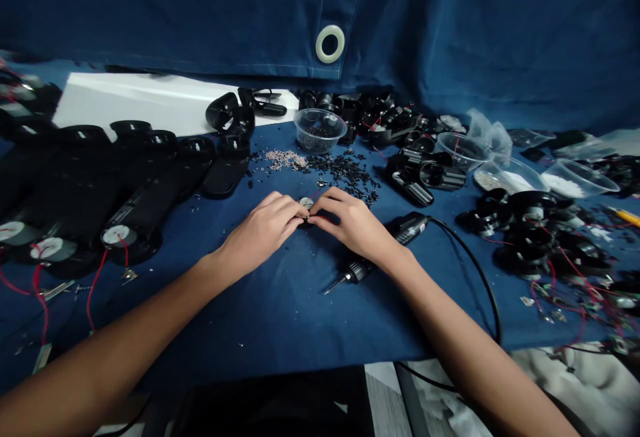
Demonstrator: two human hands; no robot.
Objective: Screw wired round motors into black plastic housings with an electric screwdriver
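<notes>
In the middle of the table, my left hand (265, 229) and my right hand (353, 222) meet with fingertips pinched around a small motor (306, 203). Its round silvery face shows between them, with a dark rim and a thin red wire above it; the fingers hide the rest. Under my right wrist lies a corded electric screwdriver (411, 225), its bit pointing to the lower left. Just beyond my hands are a scatter of small black pieces (345, 172) and a heap of tiny silvery screws (286, 160).
A clear plastic bowl (320, 132) of dark bits stands behind the heaps. Long black housings (150, 187) with motors and red wires fill the left. On the right sit black shells (420, 174), clear tubs (580, 180) and wired parts (550, 237). A blue curtain (200, 17) hangs behind.
</notes>
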